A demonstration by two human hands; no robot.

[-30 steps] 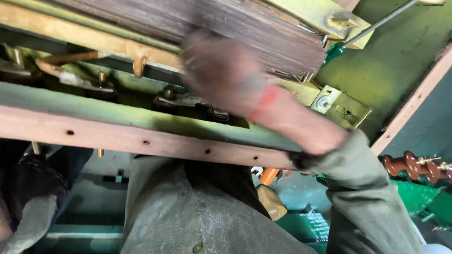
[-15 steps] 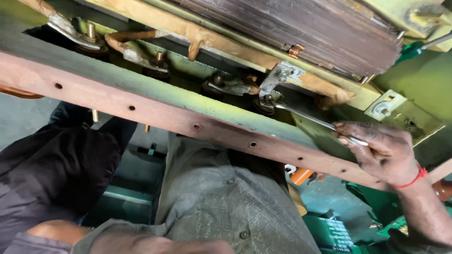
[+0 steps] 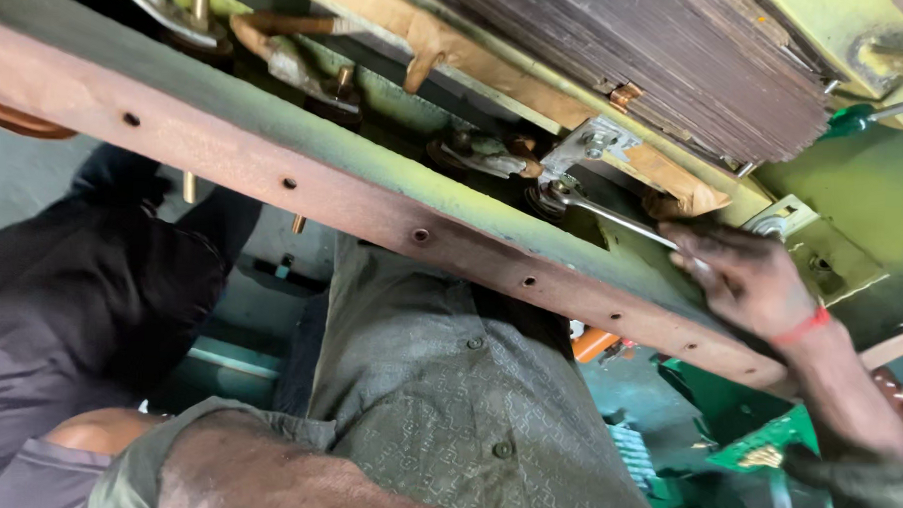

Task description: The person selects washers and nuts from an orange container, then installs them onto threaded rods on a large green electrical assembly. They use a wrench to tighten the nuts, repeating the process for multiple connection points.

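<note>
A view looking down from a person's head onto a heavy machine frame. The right hand (image 3: 746,279), a red band at its wrist, is closed around the handle end of a slim metal wrench (image 3: 613,218). The wrench runs up and to the left from the hand, and its ring end sits on a bolt (image 3: 552,195) just below a small silver bracket (image 3: 590,144). The bracket is fixed under a thick stack of dark, thin metal plates (image 3: 678,62) with tan wrapping along its lower edge. A long rusty beam (image 3: 373,206) with a green top face and a row of small holes crosses the picture diagonally, just in front of the bolt and beneath the hand. The left hand is not visible; only a bare forearm (image 3: 264,473) shows at the bottom edge, so its grip cannot be told. Below the beam are the person's grey patterned shirt (image 3: 447,384) and, on the left, dark clothing (image 3: 80,301), possibly another person's. Copper-coloured leads (image 3: 289,23) and clamps sit further left along the frame. To work this bolt well, it seems best to keep the ring fully seated and square on the bolt head, hold the handle near its far end for leverage, and swing in short arcs, since the beam and bracket leave little room. A slip could drive the knuckles into the beam edge.
</note>
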